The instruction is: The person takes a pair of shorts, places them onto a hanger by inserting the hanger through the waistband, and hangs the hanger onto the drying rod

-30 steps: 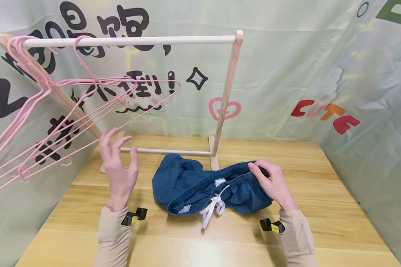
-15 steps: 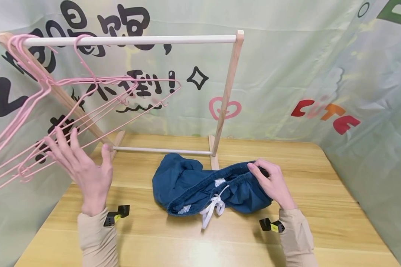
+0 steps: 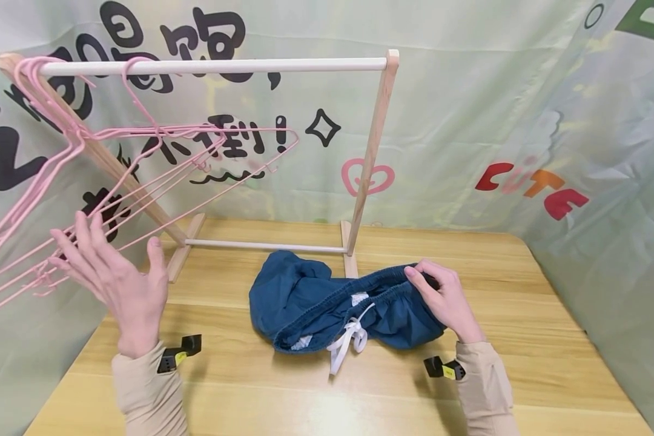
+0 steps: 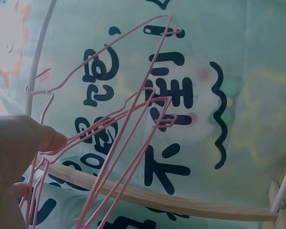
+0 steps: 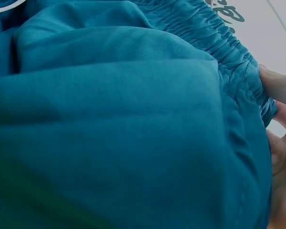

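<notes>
A pair of dark blue shorts (image 3: 316, 297) lies bunched on the table, its elastic waistband toward me and a white drawstring (image 3: 353, 330) tied in a bow at the front. My right hand (image 3: 448, 298) pinches the right end of the waistband (image 5: 229, 50) between thumb and fingers. Raised on the left, my left hand (image 3: 117, 281) has its fingers spread and holds nothing. Its fingertips overlap the lower bars of several pink hangers (image 3: 196, 129) in the head view. In the left wrist view the thumb (image 4: 50, 138) appears beside the hangers.
The hangers hang from the white top rail (image 3: 212, 66) of a rack with wooden uprights (image 3: 374, 136). One hanger hook sits apart, further right. A lower white bar (image 3: 267, 246) joins the rack's feet behind the shorts. Printed cloth (image 3: 458, 121) encloses the wooden table (image 3: 501, 290).
My left hand has moved left, from beside the shorts to in front of the hangers, its fingers spreading out. The right hand and the shorts have stayed in place.
</notes>
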